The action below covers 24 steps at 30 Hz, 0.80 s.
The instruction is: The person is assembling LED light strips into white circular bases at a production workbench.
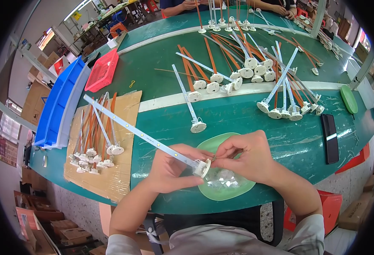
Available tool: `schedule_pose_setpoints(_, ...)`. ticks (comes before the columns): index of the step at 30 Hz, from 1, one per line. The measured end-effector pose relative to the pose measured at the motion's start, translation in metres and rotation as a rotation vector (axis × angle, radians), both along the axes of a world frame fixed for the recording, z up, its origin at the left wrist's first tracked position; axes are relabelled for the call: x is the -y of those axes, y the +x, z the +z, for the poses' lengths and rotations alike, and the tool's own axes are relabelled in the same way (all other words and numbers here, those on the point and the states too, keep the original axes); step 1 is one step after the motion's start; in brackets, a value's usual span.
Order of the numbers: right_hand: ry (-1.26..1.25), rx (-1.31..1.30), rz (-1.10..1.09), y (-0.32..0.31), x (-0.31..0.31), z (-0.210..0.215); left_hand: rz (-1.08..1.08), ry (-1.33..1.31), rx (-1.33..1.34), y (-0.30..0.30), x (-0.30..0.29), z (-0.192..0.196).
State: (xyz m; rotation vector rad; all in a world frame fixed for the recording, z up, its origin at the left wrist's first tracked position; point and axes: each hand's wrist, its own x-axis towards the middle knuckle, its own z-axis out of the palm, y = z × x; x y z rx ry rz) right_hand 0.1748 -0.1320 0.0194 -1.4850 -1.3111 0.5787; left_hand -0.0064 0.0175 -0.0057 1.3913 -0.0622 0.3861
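Between clamped left fingers [188, 182], a white lamp base [203, 169] apparently undergoes fitting by pinched-together right fingers [225, 163], next requiring steady alignment.

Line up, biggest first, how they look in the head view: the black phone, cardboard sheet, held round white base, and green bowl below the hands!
1. Cardboard sheet
2. Green bowl
3. Black phone
4. Round white base

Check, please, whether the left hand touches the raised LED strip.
Touching. The head view shows the left hand holding the LED strip near its white base.
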Motion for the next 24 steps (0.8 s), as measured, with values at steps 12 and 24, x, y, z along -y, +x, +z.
schedule_pose_setpoints(12,-0.033,-0.021,-0.038,-0.0050,0.0022,0.0050,0.034,0.019,0.014,-0.0032,0.0027,0.0023)
schedule_pose_setpoints(24,-0.076,0.026,-0.049,-0.0028,0.0037,0.0045,0.025,0.035,-0.010,-0.0015,0.0047,0.0046)
